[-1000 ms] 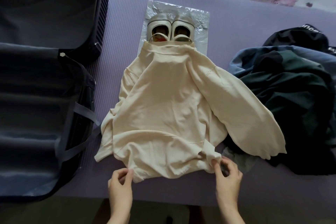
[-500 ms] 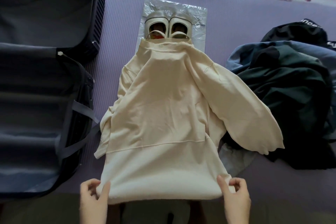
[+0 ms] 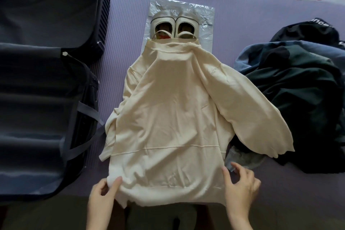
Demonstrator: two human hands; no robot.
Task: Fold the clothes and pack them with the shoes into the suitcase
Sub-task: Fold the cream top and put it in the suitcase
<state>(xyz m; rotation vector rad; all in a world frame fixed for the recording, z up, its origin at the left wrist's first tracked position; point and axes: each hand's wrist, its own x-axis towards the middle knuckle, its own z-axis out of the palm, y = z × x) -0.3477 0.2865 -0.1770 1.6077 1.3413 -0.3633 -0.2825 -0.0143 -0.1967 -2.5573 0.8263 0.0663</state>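
Head view: the task looks to be at an early stage. A cream sweatshirt [image 3: 168, 117] lies spread flat on the purple mat [image 3: 242, 24], unfolded, its one visible sleeve [image 3: 252, 117] flung out to the right. The left hand [image 3: 100, 200] pinches the sweatshirt's near left hem corner, thumb on top of the cloth. The right hand [image 3: 240, 192] is at the near right hem corner with fingers spread and only the thumb at the fabric's edge, gripping nothing as far as I can tell. Just beyond the sweatshirt's collar, and partly covered by it, the pair of shoes [image 3: 173, 26] sits on a clear plastic bag [image 3: 205, 17], not yet packed. To the sweatshirt's right a heap of dark clothes [image 3: 298, 99] waits unfolded, partly under the sleeve. To its left the suitcase [image 3: 33, 99] lies open. Its dark lining and loose straps [image 3: 87, 110] show, and nothing appears to be packed in it. So all the folding and packing is left to do
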